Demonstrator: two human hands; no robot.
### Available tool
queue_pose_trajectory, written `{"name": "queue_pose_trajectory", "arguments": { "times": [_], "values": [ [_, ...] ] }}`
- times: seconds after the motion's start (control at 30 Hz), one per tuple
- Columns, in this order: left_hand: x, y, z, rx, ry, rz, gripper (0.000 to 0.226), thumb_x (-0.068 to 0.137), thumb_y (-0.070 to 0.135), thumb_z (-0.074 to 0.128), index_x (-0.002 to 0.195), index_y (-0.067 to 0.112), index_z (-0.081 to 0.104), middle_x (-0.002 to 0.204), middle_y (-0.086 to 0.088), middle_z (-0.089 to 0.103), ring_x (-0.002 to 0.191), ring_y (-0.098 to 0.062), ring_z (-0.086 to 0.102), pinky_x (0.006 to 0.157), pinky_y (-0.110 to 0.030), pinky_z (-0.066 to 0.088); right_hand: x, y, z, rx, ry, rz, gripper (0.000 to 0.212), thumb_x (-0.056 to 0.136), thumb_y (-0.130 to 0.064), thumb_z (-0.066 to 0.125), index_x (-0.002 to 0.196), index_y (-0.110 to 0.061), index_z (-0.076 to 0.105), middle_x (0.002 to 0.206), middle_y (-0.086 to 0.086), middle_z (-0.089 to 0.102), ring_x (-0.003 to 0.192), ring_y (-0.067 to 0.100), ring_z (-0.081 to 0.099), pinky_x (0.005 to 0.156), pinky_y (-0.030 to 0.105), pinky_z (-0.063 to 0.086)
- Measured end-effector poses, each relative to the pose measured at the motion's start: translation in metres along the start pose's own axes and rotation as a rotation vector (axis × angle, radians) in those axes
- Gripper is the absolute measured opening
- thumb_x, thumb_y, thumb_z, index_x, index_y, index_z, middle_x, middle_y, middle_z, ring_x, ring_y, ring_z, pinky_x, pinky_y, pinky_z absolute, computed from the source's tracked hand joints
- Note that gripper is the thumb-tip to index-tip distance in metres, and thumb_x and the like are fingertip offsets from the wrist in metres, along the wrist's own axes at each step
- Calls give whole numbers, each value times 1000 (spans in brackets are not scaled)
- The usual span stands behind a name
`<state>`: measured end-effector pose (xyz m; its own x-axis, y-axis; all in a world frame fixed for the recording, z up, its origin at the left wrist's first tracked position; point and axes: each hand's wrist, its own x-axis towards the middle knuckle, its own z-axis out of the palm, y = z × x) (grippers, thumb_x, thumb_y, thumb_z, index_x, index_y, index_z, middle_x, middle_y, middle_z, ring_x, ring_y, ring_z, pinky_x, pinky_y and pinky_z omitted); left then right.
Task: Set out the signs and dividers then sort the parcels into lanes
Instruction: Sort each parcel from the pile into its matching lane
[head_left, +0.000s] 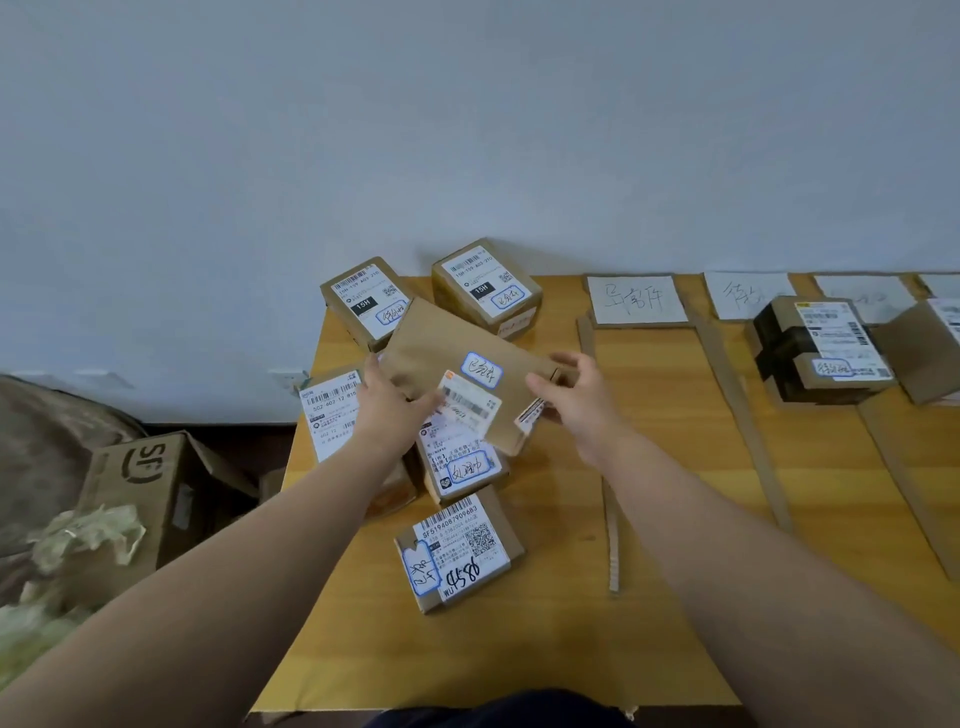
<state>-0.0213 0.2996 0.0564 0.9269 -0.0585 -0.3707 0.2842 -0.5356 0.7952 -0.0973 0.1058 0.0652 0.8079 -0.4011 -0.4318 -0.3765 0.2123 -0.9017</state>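
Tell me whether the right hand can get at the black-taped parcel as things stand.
Probably not yet: the right hand shares a grip on the flat brown parcel with the left hand. Otherwise, the way to the black-taped parcel looks open.

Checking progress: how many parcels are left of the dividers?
6: back-left parcel, back-right parcel, held parcel between left hand and right hand, left parcel, middle parcel, front parcel. Others may be hidden.

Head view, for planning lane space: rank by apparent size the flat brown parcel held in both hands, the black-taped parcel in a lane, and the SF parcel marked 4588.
1. Flat brown parcel, clearly the largest.
2. Black-taped parcel and the SF parcel marked 4588 look alike; the latter lies nearer the camera, so no ranking.
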Motion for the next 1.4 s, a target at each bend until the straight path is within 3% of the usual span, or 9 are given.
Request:
{"name": "queue_pose_trajectory", "arguments": {
  "times": [0.13, 0.27, 0.37, 0.5, 0.73, 0.97, 1.2, 1.27, 1.4],
  "values": [
    [-4, 29, -12, -53, 33, 130, 88, 85, 37, 69, 152, 17, 15, 149, -8, 32, 132, -25, 40, 105, -44, 38, 1, -32, -23, 143, 108, -114, 34, 89, -12, 66, 119, -13, 49, 101, 0, 63, 83, 14, 64, 73, 28, 53],
    [-10, 54, -17, -197, -32, 204, 52, 93, 39, 57, 137, 15, 42, 122, -3, 59, 107, -17, 58, 80, -21, 44, 1, -61, -32, 177, 140, -225, 26, 91, -19, 65, 116, -17, 57, 101, -2, 68, 86, 14, 67, 71, 27, 53],
    [-12, 64, -16, -329, -35, 229, 37, 96, 38, 52, 124, 15, 49, 114, -1, 63, 100, -14, 62, 72, -16, 47, 1, -75, -33, 234, 164, -283, 18, 91, -24, 65, 109, -25, 63, 111, 4, 68, 100, 22, 67, 87, 39, 55],
    [-16, 67, -12, -370, -17, 261, 35, 99, 36, 47, 126, 15, 48, 107, 3, 60, 90, -3, 60, 64, -10, 50, -3, -86, -29, 292, 145, -344, 16, 91, -24, 65, 106, -30, 66, 100, -2, 67, 94, 17, 66, 82, 39, 55],
    [-14, 59, -12, -389, -20, 274, 40, 98, 37, 48, 130, 13, 48, 116, -3, 62, 103, -16, 62, 76, -19, 51, -7, -83, -27, 279, 163, -351, 16, 90, -27, 66, 104, -35, 67, 107, 2, 65, 101, 20, 64, 83, 40, 56],
    [-18, 61, -7, -358, -54, 279, 37, 99, 39, 43, 127, 14, 43, 111, 2, 58, 96, -11, 59, 86, -29, 50, -11, -80, -35, 253, 191, -343, 14, 93, -29, 63, 105, -34, 63, 109, 2, 65, 106, 24, 65, 85, 42, 56],
    [-34, 76, 13, -296, -81, 314, 26, 100, 40, 40, 114, 19, 43, 101, 3, 55, 88, -11, 55, 72, -23, 49, -16, -73, -67, 190, 263, -341, 23, 94, -28, 60, 117, -22, 59, 101, 0, 61, 93, 17, 62, 75, 30, 54],
    [-42, 82, 23, -295, -80, 315, 28, 100, 39, 40, 116, 16, 43, 99, 4, 54, 86, -9, 54, 67, -20, 46, -20, -71, -83, 149, 278, -336, 30, 95, -29, 59, 123, -19, 57, 103, 0, 63, 93, 16, 63, 78, 30, 53],
    [-56, 93, 54, -281, -42, 309, 34, 99, 43, 41, 118, 15, 45, 102, 2, 55, 91, -14, 55, 79, -30, 50, -29, -69, -124, 101, 311, -316, 33, 95, -33, 58, 125, -21, 54, 111, 2, 65, 100, 17, 64, 91, 35, 52]
  ]
}}
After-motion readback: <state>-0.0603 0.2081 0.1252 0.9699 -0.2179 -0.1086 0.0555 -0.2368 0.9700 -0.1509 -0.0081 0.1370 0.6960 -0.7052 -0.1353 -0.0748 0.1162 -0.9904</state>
